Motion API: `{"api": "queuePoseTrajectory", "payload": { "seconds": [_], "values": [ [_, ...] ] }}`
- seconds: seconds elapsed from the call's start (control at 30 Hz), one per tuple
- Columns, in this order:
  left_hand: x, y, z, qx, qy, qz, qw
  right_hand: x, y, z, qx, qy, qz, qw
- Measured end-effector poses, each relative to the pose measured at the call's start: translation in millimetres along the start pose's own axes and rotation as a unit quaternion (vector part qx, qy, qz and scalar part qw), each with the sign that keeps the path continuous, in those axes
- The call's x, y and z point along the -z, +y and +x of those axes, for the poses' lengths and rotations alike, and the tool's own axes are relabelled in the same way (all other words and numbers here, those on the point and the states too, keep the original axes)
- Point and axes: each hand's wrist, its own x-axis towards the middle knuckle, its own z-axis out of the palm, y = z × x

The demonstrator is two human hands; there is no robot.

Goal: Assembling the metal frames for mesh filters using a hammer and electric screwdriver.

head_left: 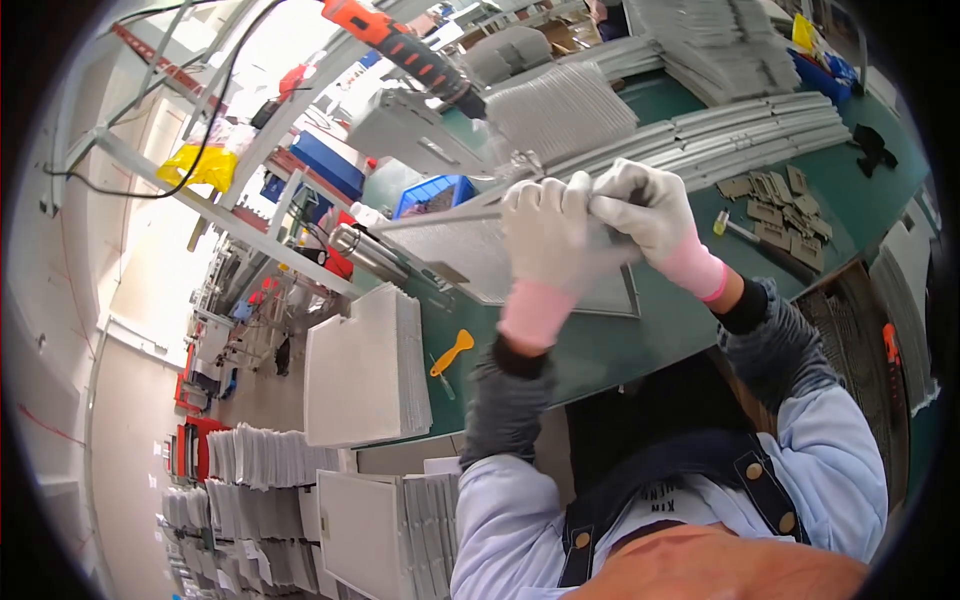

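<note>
Side by side above the green workbench, both of my hands wear white gloves with pink cuffs. My left hand is closed, its fingers curled and its lower part smeared by motion. Close against its right, my right hand is closed too, thumb and fingers pressed together. Whatever either one grips is hidden by the gloves. Beneath them lies a flat pale mesh panel with a thin metal frame, partly covered by my left hand and wrist. I cannot tell whether the hands touch it.
An orange and black power screwdriver hangs above the bench. Around lie stacked panels, long metal strips, small beige parts, a yellow scraper, a blue bin and a steel flask.
</note>
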Motion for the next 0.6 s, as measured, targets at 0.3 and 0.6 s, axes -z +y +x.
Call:
{"api": "queuePoseTrajectory", "payload": {
  "seconds": [0.3,0.6],
  "values": [
    [-11,-25,4,-0.001,-0.020,0.020,1.000,158,47,42,-0.234,-0.210,-0.397,0.862],
    [-26,-25,-1,0.051,0.063,-0.008,0.997,228,166,-91,-0.199,-0.113,-0.772,0.593]
  ]
}}
